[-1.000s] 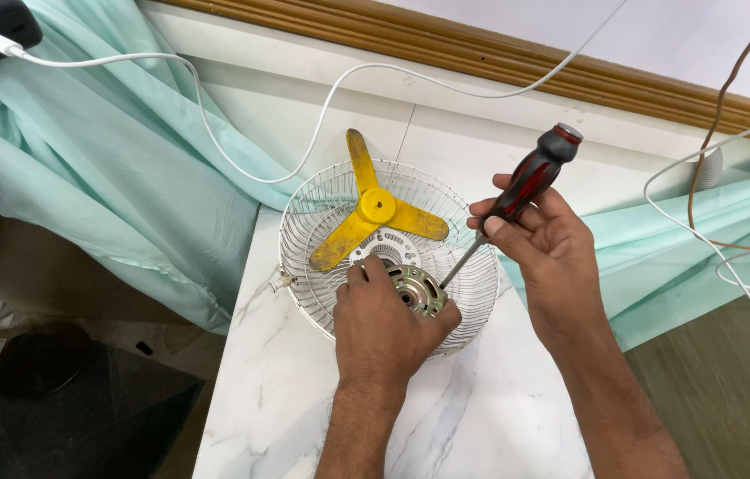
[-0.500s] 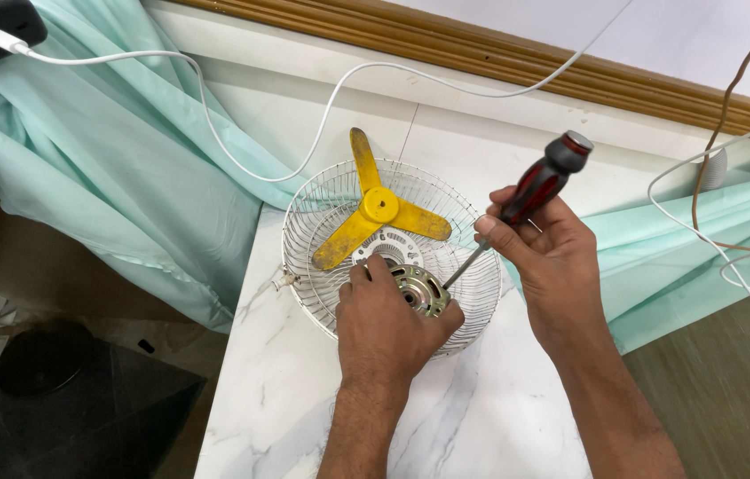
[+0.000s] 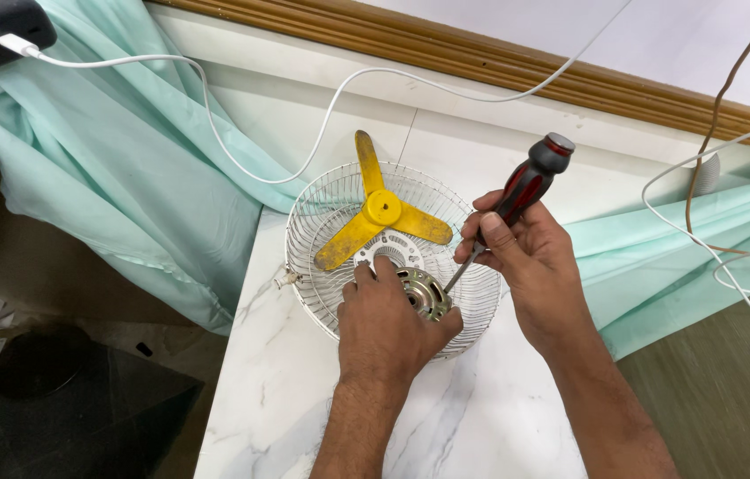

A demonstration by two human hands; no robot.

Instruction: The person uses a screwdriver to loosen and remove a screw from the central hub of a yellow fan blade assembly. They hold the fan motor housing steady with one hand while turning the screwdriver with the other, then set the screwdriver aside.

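Left hand [image 3: 388, 324] grips the metal motor [image 3: 424, 293]; right hand [image 3: 521, 262] grasps the red-black screwdriver [image 3: 526, 186]; yellow blade [image 3: 381, 213] at eleven o'clock.

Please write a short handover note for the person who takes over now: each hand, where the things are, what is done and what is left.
Left hand: holds the metal fan motor down on the wire fan guard.
Right hand: grips the red-black screwdriver, tip at the motor's edge.
Things: the guard lies flat on the white marble table; the yellow three-blade fan blade lies inside it, beside the motor.
Done: blade is off the motor.
Left: the screw at the tip; whether it is loose or tight cannot be seen.
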